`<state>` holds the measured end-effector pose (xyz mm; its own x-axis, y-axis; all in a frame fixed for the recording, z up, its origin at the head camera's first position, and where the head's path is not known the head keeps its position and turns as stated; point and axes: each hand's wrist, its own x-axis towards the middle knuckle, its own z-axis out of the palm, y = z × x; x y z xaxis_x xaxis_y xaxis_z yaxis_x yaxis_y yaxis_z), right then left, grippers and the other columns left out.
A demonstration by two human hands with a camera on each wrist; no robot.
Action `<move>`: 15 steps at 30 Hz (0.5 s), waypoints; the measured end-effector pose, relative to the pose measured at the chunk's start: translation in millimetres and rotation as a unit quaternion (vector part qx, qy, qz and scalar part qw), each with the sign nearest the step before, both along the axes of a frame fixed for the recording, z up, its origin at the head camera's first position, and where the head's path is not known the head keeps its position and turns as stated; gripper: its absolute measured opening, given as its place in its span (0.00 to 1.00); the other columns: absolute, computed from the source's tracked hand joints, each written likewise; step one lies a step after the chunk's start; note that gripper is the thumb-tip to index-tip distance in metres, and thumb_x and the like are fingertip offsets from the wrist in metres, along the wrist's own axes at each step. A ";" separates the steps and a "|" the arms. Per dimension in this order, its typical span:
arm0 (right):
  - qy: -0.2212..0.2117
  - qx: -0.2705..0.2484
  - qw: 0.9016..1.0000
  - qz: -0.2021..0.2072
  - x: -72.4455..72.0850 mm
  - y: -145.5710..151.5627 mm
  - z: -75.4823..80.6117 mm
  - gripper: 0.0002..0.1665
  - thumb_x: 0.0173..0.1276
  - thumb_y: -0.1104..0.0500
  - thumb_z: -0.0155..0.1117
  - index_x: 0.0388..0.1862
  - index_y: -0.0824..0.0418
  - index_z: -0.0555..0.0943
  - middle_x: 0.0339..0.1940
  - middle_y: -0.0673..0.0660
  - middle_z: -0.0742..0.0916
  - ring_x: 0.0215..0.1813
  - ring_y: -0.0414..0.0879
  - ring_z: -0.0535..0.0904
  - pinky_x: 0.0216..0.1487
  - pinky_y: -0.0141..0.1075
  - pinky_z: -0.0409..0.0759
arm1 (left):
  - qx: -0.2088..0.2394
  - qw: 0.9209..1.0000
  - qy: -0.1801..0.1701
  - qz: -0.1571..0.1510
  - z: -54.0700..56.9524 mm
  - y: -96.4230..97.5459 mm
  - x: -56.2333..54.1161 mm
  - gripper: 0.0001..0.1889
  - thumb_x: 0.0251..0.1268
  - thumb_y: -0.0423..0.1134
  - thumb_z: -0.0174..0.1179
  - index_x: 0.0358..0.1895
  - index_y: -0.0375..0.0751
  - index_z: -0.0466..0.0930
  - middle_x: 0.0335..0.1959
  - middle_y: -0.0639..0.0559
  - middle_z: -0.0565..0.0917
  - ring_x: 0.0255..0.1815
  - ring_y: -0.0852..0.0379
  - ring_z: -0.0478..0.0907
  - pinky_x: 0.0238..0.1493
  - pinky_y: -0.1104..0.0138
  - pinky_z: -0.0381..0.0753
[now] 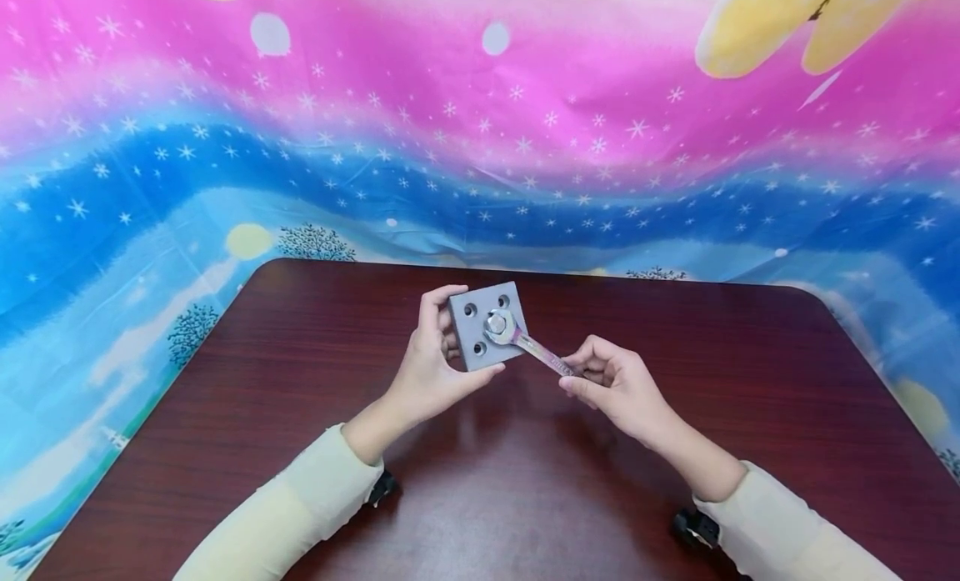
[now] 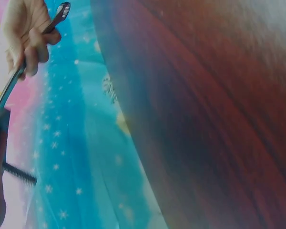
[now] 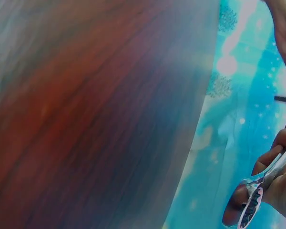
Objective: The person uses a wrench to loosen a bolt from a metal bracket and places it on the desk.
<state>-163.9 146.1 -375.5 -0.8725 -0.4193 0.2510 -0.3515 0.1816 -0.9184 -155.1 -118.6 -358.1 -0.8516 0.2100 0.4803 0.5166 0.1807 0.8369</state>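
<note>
My left hand grips a grey square metal block by its edges, tilted above the table. Round holes show in its face. A hex bolt sits near the middle, its threaded shank sticking out behind the block in the left wrist view. Fingers and thumb of my right hand pinch the handle of a shiny combination wrench. Its open end lies around the bolt head. The toothed ring end pokes out past my right hand in the right wrist view. Part of the block's face is hidden under the wrench.
Beneath both hands lies a dark red-brown wooden table with rounded far corners. A pink and blue patterned cloth hangs behind and beside it. Black wrist devices show at both sleeves.
</note>
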 end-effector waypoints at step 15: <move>0.053 0.057 0.994 0.079 -24.5 23.4 -2.0 0.08 0.60 0.72 0.70 0.37 0.65 0.83 0.31 0.53 0.89 0.29 0.38 0.82 0.27 0.32 0.76 | -0.131 0.965 -0.125 -0.190 10.3 -26.6 -3.5 0.51 0.47 0.29 0.76 0.71 0.52 0.51 0.52 0.45 0.81 0.37 0.53 0.83 0.39 0.61 0.87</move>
